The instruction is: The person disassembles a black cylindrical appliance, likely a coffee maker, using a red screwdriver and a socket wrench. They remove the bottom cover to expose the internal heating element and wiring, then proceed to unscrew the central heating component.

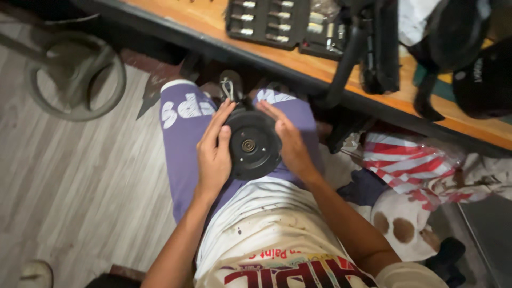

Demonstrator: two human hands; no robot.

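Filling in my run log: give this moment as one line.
left hand: grips round black part | right hand: grips its other side | part: over purple shorts | socket set: on bench

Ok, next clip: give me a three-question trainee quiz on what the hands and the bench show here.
1. True or false: both hands grip the round black disc-shaped part over the person's lap.
2. Which hand has its fingers spread along the part's edge nearest the pale wooden floor?
3. What lies on the orange-topped workbench straight above the part? A) a black socket set case B) a striped cloth C) a fan

Key
1. True: the left hand and the right hand clasp its two sides.
2. The left hand.
3. A, the socket set case.
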